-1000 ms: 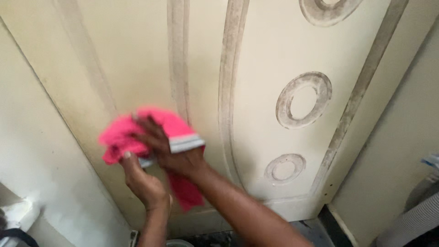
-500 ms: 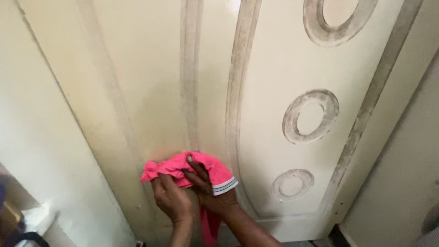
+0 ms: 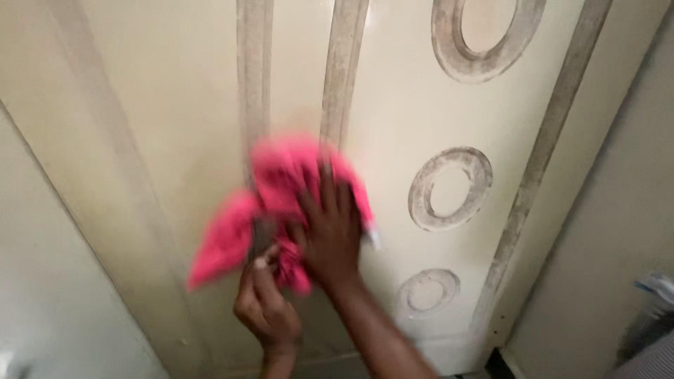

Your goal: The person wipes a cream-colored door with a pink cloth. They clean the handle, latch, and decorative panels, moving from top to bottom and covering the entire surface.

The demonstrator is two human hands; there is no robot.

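The right hand (image 3: 330, 235) has its fingers (image 3: 324, 184) spread wide and pressed flat on a pink cloth (image 3: 281, 189), pinning it against a cream door (image 3: 161, 105). The left hand (image 3: 265, 309), just below and to the left, has its fingers curled, pinching a hanging fold of the same cloth near the lower edge. The cloth is blurred and lies over two grimy vertical grooves (image 3: 254, 63) in the door panel. To the right of the hands are dirty carved oval rings (image 3: 449, 188), one above another, beside a long dusty slanted strip (image 3: 547, 140). A plain wall (image 3: 611, 267) stands at the far right.
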